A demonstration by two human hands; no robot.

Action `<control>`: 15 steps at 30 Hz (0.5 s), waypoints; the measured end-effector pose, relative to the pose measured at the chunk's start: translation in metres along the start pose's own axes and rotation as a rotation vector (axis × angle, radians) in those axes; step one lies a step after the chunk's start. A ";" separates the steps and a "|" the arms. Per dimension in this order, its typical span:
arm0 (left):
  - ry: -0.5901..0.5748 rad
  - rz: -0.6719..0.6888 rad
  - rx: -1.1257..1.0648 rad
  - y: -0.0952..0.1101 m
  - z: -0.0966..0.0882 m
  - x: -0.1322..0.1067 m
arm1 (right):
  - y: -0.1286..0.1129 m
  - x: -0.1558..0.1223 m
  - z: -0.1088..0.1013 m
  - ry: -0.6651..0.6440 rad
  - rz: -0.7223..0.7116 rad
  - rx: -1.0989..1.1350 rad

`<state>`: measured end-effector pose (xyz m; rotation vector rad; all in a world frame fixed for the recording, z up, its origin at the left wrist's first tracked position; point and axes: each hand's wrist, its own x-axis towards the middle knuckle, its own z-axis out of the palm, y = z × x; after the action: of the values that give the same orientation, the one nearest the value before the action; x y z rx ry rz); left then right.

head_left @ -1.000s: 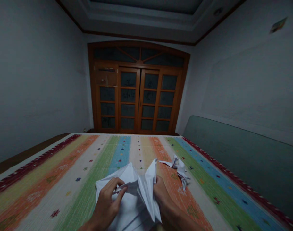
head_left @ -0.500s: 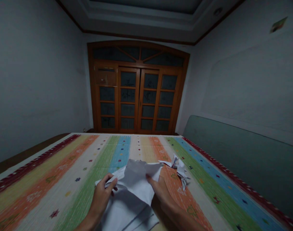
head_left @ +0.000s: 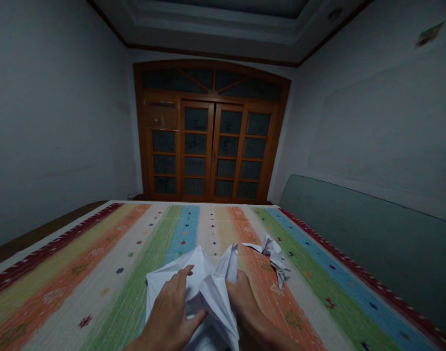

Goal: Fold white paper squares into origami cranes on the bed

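A white creased sheet of paper stands bunched up in front of me, gripped along its right side by my right hand. The thumb of that hand presses the paper; its other fingers are hidden behind it. More white paper lies spread to the left, under and beyond my left hand. That hand rests over the paper with its thumb apart from its stretched fingers, the thumb tip at the bunched sheet. To the right lies a folded, pointed paper piece, touched by neither hand.
A striped, multicoloured cloth covers the table. Along the right side runs a pale green panel. A wooden double door with glass panes closes the far wall.
My right hand has bunched the paper upright and rightward, where it was a broad raised flap before. My left hand has let go of the left edge and moved in over the paper.
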<state>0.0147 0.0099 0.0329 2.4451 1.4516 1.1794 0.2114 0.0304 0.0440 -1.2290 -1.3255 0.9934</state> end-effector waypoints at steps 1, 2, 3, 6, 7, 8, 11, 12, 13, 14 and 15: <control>-0.001 0.037 0.038 0.001 -0.001 -0.001 | 0.000 -0.001 0.001 0.000 0.007 -0.007; 0.001 0.073 0.072 0.003 -0.002 -0.002 | 0.000 -0.002 0.001 0.005 0.011 -0.021; 0.005 0.107 0.096 0.004 -0.004 -0.002 | -0.001 -0.002 0.002 0.013 0.010 -0.042; 0.041 0.138 0.115 0.004 -0.010 0.000 | -0.002 -0.003 0.003 0.034 0.014 -0.097; 0.054 0.122 0.101 0.004 -0.012 0.001 | -0.002 -0.004 0.004 0.036 0.015 -0.104; 0.058 0.088 0.079 0.003 -0.014 0.003 | -0.001 -0.003 0.005 0.034 0.014 -0.106; 0.025 -0.088 -0.020 0.001 -0.020 0.012 | 0.002 -0.002 0.005 0.000 0.009 -0.089; 0.004 -0.155 -0.053 0.000 -0.023 0.016 | 0.003 -0.001 0.004 -0.012 0.007 -0.076; -0.010 -0.227 -0.082 -0.002 -0.025 0.021 | 0.004 0.001 0.003 -0.022 0.005 -0.062; -0.035 -0.291 -0.122 -0.004 -0.028 0.025 | 0.005 0.002 0.002 -0.029 0.006 -0.050; -0.036 -0.368 -0.168 -0.007 -0.030 0.029 | 0.005 0.004 0.000 -0.032 0.010 -0.040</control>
<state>-0.0017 0.0271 0.0676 1.9705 1.6262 1.1174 0.2119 0.0353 0.0392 -1.2559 -1.3711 1.0015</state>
